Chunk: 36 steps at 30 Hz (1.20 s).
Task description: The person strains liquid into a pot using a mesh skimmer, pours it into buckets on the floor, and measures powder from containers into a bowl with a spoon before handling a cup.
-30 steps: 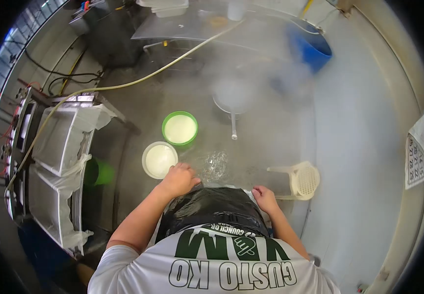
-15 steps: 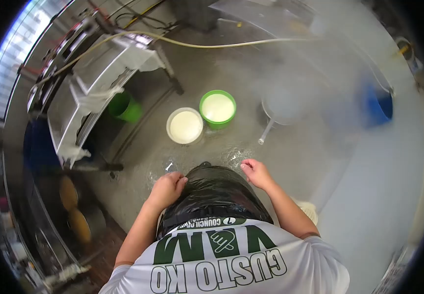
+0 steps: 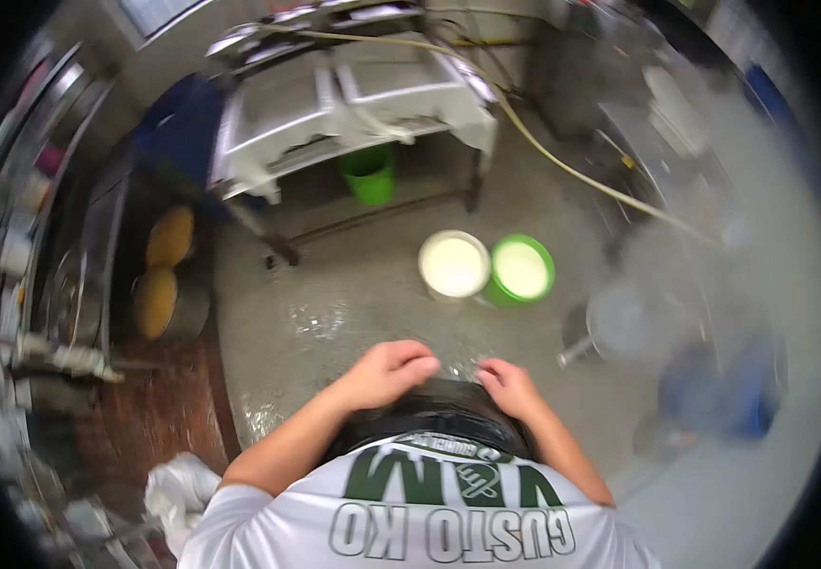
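In front of my waist, my left hand (image 3: 393, 372) is loosely curled, with nothing visible in it. My right hand (image 3: 509, 383) is just to its right, fingers bent in and also holding nothing that I can see. Both are close to the black plastic apron (image 3: 434, 410) over my white shirt. On the wet floor ahead, a pale round bucket (image 3: 424, 283) and a green bucket (image 3: 503, 295) stand side by side, both filled with a creamy white liquid. Neither hand touches them.
A metal sink stand (image 3: 268, 166) is at the back, with a green bin (image 3: 368, 180) beneath. A pale hose (image 3: 562, 161) runs rightward. At right, steam partly hides a round pot (image 3: 619, 322) with a handle and blue containers (image 3: 714, 394). Shelves (image 3: 12, 256) line the left.
The view has turned left, so the buckets, pot and sink stand appear further right. My hands have come closer together, still loosely curled.
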Available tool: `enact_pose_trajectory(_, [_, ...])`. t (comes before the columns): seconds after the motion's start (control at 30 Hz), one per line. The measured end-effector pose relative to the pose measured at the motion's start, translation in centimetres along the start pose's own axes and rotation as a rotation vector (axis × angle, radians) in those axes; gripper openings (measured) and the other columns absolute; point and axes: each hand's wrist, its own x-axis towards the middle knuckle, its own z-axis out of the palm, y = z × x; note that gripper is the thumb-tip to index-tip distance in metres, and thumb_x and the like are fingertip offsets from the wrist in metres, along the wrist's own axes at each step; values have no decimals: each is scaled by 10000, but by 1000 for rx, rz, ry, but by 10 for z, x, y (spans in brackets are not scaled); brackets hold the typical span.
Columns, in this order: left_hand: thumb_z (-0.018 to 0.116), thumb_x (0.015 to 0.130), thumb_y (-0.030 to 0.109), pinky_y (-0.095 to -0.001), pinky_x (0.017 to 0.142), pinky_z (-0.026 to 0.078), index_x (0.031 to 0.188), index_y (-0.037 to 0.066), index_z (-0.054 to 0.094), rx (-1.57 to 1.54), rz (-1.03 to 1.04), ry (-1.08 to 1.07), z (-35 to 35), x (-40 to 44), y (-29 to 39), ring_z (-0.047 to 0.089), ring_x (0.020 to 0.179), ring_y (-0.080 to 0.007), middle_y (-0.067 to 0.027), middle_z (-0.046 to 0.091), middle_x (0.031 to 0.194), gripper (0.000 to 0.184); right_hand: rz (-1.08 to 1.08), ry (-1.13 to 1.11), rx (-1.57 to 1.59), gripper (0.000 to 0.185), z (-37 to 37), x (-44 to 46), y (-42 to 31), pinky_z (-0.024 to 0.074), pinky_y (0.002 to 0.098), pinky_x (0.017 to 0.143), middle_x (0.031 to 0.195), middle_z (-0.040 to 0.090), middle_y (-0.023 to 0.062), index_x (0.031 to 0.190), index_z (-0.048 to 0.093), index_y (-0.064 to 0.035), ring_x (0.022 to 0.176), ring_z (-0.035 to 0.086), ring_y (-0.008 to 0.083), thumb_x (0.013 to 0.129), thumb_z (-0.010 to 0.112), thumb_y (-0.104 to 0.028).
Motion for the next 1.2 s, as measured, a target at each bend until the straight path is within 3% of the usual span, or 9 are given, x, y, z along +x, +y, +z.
enact_pose_trajectory(0.1, [652, 1014, 298, -331, 819, 526, 1072, 9, 702, 75, 106, 34, -24, -19, 7, 642, 897, -154, -70, 708, 936, 299, -44, 24, -114, 326, 11, 14, -17, 569, 384, 859, 1099, 748, 183, 1204, 705, -46, 954, 734, 303, 977, 667, -277])
enact_pose_trajectory(0.27, [654, 993, 306, -391, 815, 548, 1095, 20, 696, 207, 106, 102, -49, -25, -38, 702, 896, -280, -173, 730, 973, 307, 67, 51, 41, 329, 44, 29, -56, 563, 345, 834, 1014, 761, 159, 1204, 703, -7, 902, 712, 207, 971, 686, -239])
enact_pose_trajectory(0.4, [610, 987, 205, -449, 861, 552, 1152, 14, 656, 162, 131, 194, -48, -26, -61, 708, 964, -381, -215, 725, 1032, 256, -21, 19, 19, 311, 79, 38, -66, 560, 340, 828, 1010, 762, 154, 1185, 711, 0, 900, 707, 191, 969, 686, -223])
enact_pose_trajectory(0.5, [594, 981, 157, -474, 902, 539, 1157, 9, 655, 253, 296, 199, -67, -23, -79, 685, 1007, -418, -234, 710, 1072, 238, -48, -44, 38, 281, 106, 44, -69, 541, 294, 779, 925, 734, 66, 1177, 704, 21, 847, 661, 128, 982, 665, -177])
enact_pose_trajectory(0.73, [564, 1012, 158, -502, 822, 523, 1086, -1, 638, 169, 291, 195, -132, -39, -81, 665, 920, -442, -220, 690, 965, 190, -18, -69, 60, 269, 126, 55, -86, 553, 319, 820, 942, 742, 105, 1164, 713, 5, 864, 678, 165, 960, 672, -164])
enact_pose_trajectory(0.9, [571, 1028, 250, -494, 768, 520, 1026, 10, 646, 157, 184, 302, -127, -63, -72, 664, 855, -436, -204, 693, 880, 251, 39, -113, 43, 251, 107, 74, -107, 500, 276, 570, 817, 659, 34, 1154, 689, 5, 628, 582, 96, 976, 663, -169])
enact_pose_trajectory(1.0, [602, 1013, 340, -489, 788, 526, 1003, 9, 677, 239, 164, 320, -128, -78, -71, 664, 855, -430, -209, 703, 866, 340, -37, -138, 48, 332, 106, 104, -105, 502, 275, 579, 845, 666, 46, 1257, 627, 25, 652, 590, 103, 966, 669, -130])
enact_pose_trajectory(1.1, [615, 1000, 363, -498, 898, 514, 1063, -4, 698, 437, 432, 403, -127, -86, -79, 655, 965, -418, -217, 695, 1020, 381, -180, -170, 22, 388, 112, 125, -124, 518, 287, 668, 893, 677, 59, 1319, 585, 24, 734, 606, 122, 961, 670, -101])
enact_pose_trajectory(1.2, [616, 996, 368, -488, 898, 514, 1090, -2, 694, 430, 353, 509, -128, -92, -87, 648, 996, -416, -218, 682, 1070, 389, -281, -192, 32, 376, 123, 128, -151, 527, 299, 747, 922, 677, 65, 1312, 595, 27, 803, 613, 131, 964, 670, -95])
